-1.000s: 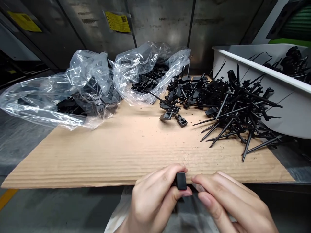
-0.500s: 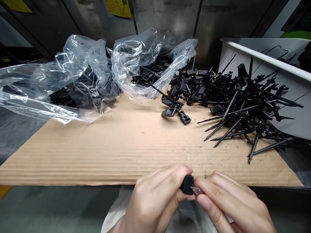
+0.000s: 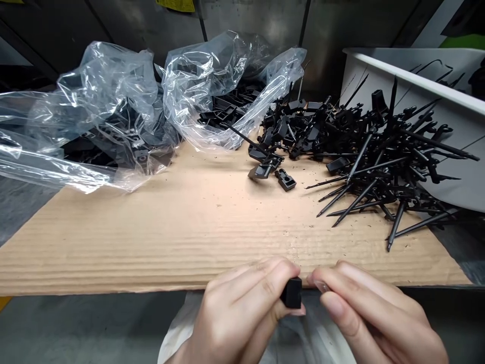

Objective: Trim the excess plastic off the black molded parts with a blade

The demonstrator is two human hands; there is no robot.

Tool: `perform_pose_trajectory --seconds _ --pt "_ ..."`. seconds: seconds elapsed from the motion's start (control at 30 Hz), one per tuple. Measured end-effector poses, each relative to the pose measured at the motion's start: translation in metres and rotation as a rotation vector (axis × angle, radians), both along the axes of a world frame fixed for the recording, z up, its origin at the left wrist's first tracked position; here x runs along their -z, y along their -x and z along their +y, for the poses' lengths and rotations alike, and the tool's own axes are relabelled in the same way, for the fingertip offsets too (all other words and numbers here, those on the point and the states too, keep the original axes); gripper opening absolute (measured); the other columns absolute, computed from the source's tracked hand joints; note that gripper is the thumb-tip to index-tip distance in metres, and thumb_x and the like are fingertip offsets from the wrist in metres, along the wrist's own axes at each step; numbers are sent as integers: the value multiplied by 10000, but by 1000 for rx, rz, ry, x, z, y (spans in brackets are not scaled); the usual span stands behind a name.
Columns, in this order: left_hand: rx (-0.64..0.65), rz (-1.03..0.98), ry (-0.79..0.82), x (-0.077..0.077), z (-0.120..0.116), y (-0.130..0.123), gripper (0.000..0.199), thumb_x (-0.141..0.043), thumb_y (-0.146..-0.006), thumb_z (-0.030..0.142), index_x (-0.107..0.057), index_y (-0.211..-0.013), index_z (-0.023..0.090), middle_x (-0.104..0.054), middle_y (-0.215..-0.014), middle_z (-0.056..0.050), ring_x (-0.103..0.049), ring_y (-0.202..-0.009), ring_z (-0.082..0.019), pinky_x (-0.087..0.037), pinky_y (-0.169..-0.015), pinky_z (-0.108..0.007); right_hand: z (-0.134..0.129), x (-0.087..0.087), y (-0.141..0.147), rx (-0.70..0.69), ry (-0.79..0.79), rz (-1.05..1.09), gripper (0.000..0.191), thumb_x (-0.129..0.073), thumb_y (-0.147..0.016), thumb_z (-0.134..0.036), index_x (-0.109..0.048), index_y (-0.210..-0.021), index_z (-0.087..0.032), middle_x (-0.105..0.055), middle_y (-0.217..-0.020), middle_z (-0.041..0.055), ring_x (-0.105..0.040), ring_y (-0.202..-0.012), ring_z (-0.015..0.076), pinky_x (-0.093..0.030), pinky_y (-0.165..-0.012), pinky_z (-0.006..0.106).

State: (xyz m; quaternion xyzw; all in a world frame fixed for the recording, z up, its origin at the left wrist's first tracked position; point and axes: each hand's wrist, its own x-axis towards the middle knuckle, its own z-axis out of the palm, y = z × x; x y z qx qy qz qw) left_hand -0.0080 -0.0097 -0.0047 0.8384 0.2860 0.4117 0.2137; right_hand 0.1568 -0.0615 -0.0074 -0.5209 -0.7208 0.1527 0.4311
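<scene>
Near the cardboard's front edge, my left hand (image 3: 242, 306) pinches a small black plastic block (image 3: 293, 293) between thumb and forefinger; one end of the block sticks out toward the right. Just to its right, my right hand (image 3: 373, 311) is closed on a small pointed blade (image 3: 322, 286). Only a sliver of that blade shows between the thumb and forefinger. A narrow gap separates the right fingertips from the block. The rest of the block and the blade's other end are covered by the fingers.
Corrugated cardboard (image 3: 159, 237) covers the work surface. Farther back lie two clear plastic bags (image 3: 109, 76) of black parts, a heap of loose black parts (image 3: 299, 129) and a tangle of black rods (image 3: 364, 197). A grey-white bin (image 3: 466, 177) stands at the right.
My right hand has drawn away to the right, taking the blade off the block it was touching. My left hand keeps its pinch on the block. The view has shifted slightly.
</scene>
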Motion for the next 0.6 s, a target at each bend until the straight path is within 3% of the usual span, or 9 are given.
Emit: perform_pose_trajectory --seconds 0.13,0.3,0.47,0.6 --pt "-2 -5 41 -2 -1 2 111 -497 -903 235 -565 -934 153 -702 -783 -39 -686 -692 -148 -516 -593 -172 -2 2 -3 13 21 34 200 -496 -855 -151 -569 -1013 -248 -678 -819 13 -641 -727 148 -487 -605 208" --pt "22 -14 95 -2 0 4 132 -482 -909 244 -557 -968 152 -692 -798 -47 -674 -696 -151 -500 -615 -183 3 -2 4 54 76 191 78 -528 -851 -330 -586 -841 -278 -544 -572 -57 -498 -462 88 -391 -422 173" --pt "198 -63 225 -5 -1 5 180 -440 -926 242 -561 -1017 146 -676 -801 -50 -671 -730 -159 -493 -669 -186 13 -13 18 107 356 345 217 -630 -732 -375 -517 -633 -219 -460 -528 -76 -429 -470 71 -354 -433 158" --pt "280 -79 302 -6 -3 5 183 -464 -914 258 -571 -1002 139 -670 -794 -54 -658 -742 -160 -470 -691 -183 16 -19 22 204 476 538 248 -539 -790 -354 -484 -597 -209 -465 -511 -80 -426 -470 60 -342 -454 150"
